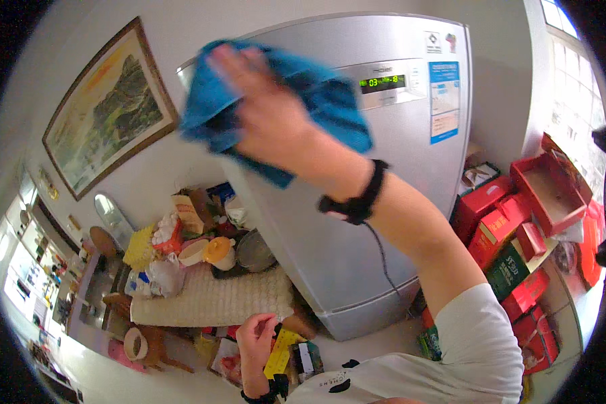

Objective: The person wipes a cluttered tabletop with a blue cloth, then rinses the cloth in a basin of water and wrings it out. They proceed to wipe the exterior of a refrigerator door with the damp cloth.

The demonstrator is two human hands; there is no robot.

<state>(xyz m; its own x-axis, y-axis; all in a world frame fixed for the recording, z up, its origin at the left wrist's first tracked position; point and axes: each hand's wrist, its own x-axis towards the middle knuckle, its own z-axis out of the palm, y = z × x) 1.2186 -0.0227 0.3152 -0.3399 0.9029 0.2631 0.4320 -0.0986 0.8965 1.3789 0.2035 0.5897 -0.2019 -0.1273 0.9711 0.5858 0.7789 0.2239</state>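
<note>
My right hand (270, 113), blurred, is spread over a blue cloth (328, 98) at the upper left corner of a silver Haier refrigerator (323, 252). Folds of the cloth hang around the fingers and partly cover the refrigerator's upper front. A lit display panel (384, 83) shows just right of the cloth. Low in the view, my left hand (256, 336) hangs with loosely bent fingers and nothing visible in it. It is in front of the padded cover (217, 298) on a low piece of furniture and above boxes on the floor.
Red gift boxes (500, 222) are piled right of the refrigerator, one open box (553, 194) on top. To the left, the covered surface bears an orange-lidded container (219, 252), a round pan (255, 251) and plastic bags (164, 275). A framed landscape painting (113, 111) hangs on the wall.
</note>
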